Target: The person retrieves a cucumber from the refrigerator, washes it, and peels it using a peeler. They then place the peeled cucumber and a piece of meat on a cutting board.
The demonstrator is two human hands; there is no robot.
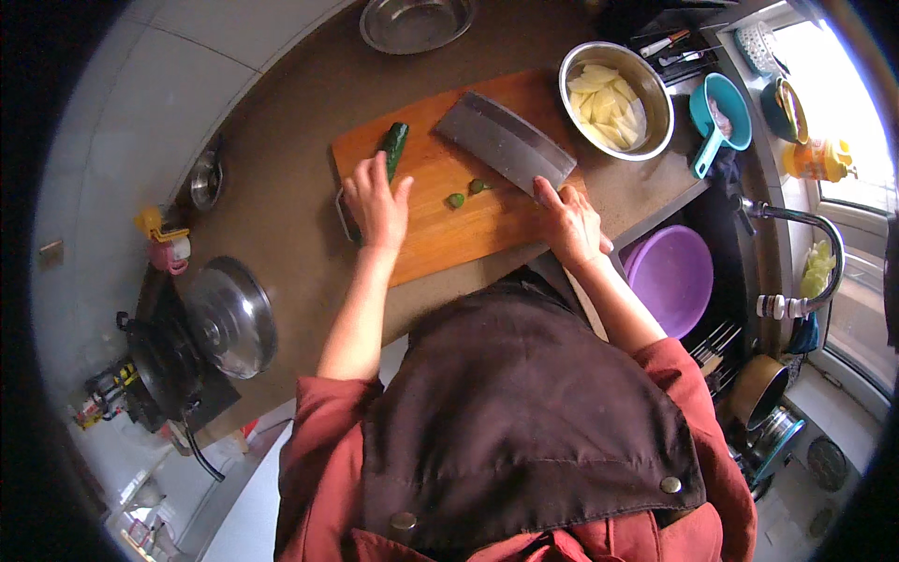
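A dark green cucumber (396,144) lies near the left side of the wooden cutting board (428,242). My left hand (379,204) is over it, fingers around its middle, hiding part of it. In my right hand (572,225) is the handle of a Chinese cleaver (506,144). Its broad blade lies slanted over the right half of the board, pointing up and left, apart from the cucumber. Two small cut cucumber ends, one nearer (456,201) and one farther (477,186), rest on the board between my hands.
A steel bowl of pale slices in liquid (607,105) stands at the board's far right corner. Beyond the board is another steel bowl (418,24). The sink at right holds a purple basin (671,281), with a faucet (829,225) beside it. A glass lid (232,316) lies left.
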